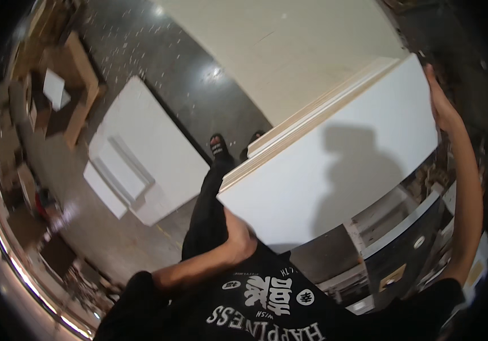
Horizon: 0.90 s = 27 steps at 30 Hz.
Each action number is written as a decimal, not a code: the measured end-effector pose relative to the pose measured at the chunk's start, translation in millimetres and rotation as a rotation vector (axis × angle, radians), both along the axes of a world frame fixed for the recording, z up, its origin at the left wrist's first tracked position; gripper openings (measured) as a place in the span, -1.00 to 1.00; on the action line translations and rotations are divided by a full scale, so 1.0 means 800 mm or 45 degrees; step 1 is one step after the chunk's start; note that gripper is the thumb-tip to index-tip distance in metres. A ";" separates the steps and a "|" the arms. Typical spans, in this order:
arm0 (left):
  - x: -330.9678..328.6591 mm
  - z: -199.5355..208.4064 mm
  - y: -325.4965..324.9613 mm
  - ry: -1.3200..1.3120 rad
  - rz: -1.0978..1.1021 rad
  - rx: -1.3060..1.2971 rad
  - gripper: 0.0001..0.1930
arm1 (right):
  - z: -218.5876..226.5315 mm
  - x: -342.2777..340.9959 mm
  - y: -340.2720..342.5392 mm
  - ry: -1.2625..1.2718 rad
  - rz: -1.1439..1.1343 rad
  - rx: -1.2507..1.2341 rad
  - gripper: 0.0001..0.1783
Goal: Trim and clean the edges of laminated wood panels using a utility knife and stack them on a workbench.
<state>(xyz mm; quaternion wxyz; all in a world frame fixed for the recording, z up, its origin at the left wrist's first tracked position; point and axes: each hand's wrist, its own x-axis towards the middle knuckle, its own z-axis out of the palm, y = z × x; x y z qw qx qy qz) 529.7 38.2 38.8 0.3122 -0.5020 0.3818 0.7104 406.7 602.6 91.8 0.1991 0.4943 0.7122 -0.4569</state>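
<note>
The stack of white boards (295,193) is held tilted between the two hands, before the torso. The left hand (240,232) grasps the stack's left end, fingers hidden behind it; the right hand (441,107) clasps its right end. Beyond the stack spreads a broad pale sheet (289,51); left of it lies a white panel (156,142).

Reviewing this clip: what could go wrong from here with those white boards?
Boards might slide apart: the stack of white boards has staggered edges, with the left hand at one end and the right hand at the other.

If the grip slips, a corner could strike the toes, bare in an open-toed sandal.

The white panel lying on the floor near the left foot could be a trip hazard.
</note>
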 end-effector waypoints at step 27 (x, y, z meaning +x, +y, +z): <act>-0.018 -0.053 0.080 0.343 -0.508 0.115 0.18 | -0.101 0.060 0.184 0.063 0.023 0.017 0.19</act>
